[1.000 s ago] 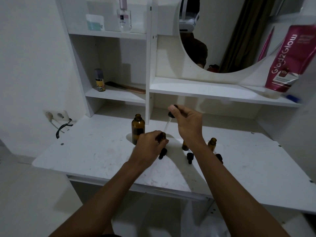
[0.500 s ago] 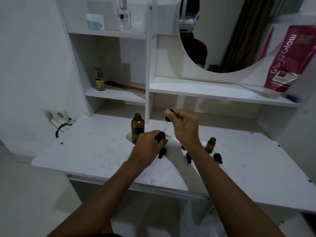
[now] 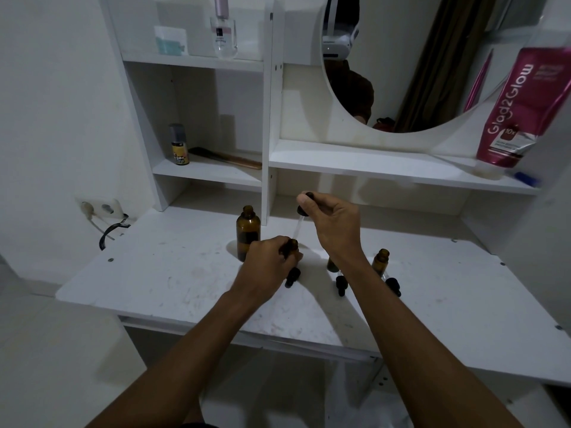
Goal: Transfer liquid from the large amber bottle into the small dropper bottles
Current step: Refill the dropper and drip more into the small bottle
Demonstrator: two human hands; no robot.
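Right of the large amber bottle (image 3: 248, 233): left hand (image 3: 265, 264) grips a small dropper bottle (image 3: 292, 246) on the desk (image 3: 170, 273).
Right hand (image 3: 335, 225): pinching the dropper (image 3: 301, 216) bulb, glass tip at that bottle's mouth.
Further right: another open small bottle (image 3: 380, 261), upright.

Pink tube (image 3: 515, 112) on right shelf: "Glad2Glow", "10x". Other labels too small to read.
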